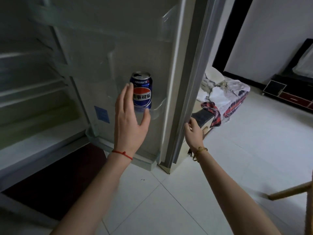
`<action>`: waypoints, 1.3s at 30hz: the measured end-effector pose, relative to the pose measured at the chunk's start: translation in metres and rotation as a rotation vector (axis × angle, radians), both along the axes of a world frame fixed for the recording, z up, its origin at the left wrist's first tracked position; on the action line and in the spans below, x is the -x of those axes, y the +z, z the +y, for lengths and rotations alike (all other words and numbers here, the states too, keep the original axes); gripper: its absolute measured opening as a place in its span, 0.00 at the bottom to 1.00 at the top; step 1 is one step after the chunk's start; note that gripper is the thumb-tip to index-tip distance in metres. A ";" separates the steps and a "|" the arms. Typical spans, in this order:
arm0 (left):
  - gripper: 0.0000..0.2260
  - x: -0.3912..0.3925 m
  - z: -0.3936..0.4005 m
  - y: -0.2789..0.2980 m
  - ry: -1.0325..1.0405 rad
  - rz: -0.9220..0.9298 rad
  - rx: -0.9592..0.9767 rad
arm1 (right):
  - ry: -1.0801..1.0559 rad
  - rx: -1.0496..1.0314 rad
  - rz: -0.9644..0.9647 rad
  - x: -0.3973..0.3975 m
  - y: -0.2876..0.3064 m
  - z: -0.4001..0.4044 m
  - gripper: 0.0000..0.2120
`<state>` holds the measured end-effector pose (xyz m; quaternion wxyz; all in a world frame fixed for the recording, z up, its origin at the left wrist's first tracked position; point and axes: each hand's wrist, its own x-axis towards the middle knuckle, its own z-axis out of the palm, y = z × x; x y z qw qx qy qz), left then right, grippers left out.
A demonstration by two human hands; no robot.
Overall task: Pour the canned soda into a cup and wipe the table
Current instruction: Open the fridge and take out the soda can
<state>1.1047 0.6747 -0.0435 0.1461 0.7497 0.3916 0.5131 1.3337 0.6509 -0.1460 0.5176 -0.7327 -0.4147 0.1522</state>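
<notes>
Left hand (129,116) nears soda can (142,90) (perhaps touching), fingers spread

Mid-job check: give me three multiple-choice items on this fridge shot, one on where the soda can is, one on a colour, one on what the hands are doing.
1. Where does the soda can stand?
A. on the floor
B. in a clear bin on the fridge door
C. on a shelf inside the fridge

2. What colour is the cord on the left wrist?
A. red
B. green
C. white

3. What is the left hand doing?
A. gripping the can
B. fist closed
C. open, reaching at the can

Answers: B, the can sits in the door bin; A, the wrist cord is red; C, fingers spread, not wrapped, while the right hand holds the door's edge.
</notes>
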 end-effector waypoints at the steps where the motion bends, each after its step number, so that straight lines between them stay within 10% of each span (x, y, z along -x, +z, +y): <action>1: 0.34 -0.005 0.002 0.006 0.032 -0.024 0.031 | 0.022 -0.002 -0.006 -0.004 0.001 0.000 0.14; 14: 0.41 -0.033 0.053 0.044 0.100 -0.069 0.428 | 0.075 0.012 -0.092 -0.033 -0.007 0.019 0.13; 39: 0.28 -0.035 0.018 0.057 0.087 -0.503 0.213 | 0.146 0.036 -0.105 -0.044 -0.007 0.017 0.13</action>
